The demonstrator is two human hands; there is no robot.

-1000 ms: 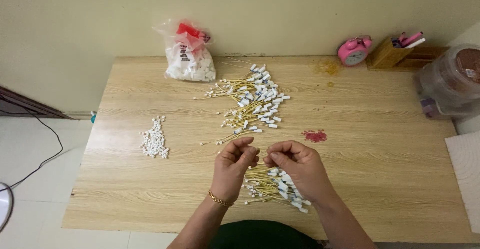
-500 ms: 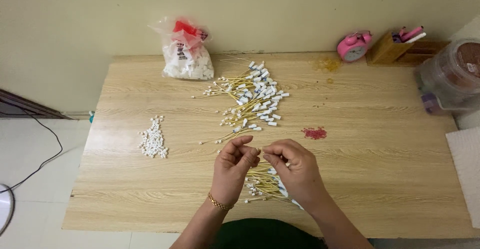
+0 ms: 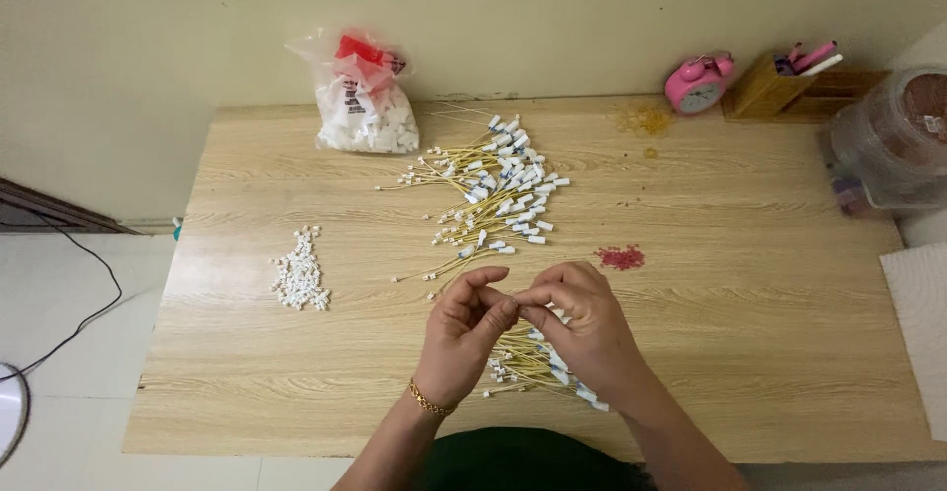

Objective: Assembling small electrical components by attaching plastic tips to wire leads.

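Wooden table fills the view, wall along its 12 o'clock edge.

Clear plastic jar at 3 o'clock, partly off the table edge. Clear bag of white pieces with a red item inside, at 11 o'clock against the wall. Wooden pen holder and pink alarm clock at 1 o'clock.

Large spread of yellow wires with white end caps at centre, toward 12 o'clock. Second wire bundle lies under the hands at 6 o'clock. Small heap of loose white caps at 9 o'clock, well apart from the hands. Small red patch of bits just beyond the right hand.

Left hand, gold bracelet at wrist: thumb and forefinger pinched. Right hand: fingertips pinched, meeting the left at centre. Both grips are closed on something very small between the fingertips, likely a wire end or cap; too small to tell which.

Risk, judged: the pinched piece is tiny and could slip into the bundle below and be lost among like parts. The right wrist rests over the bundle and could drag wires toward the 6 o'clock edge.
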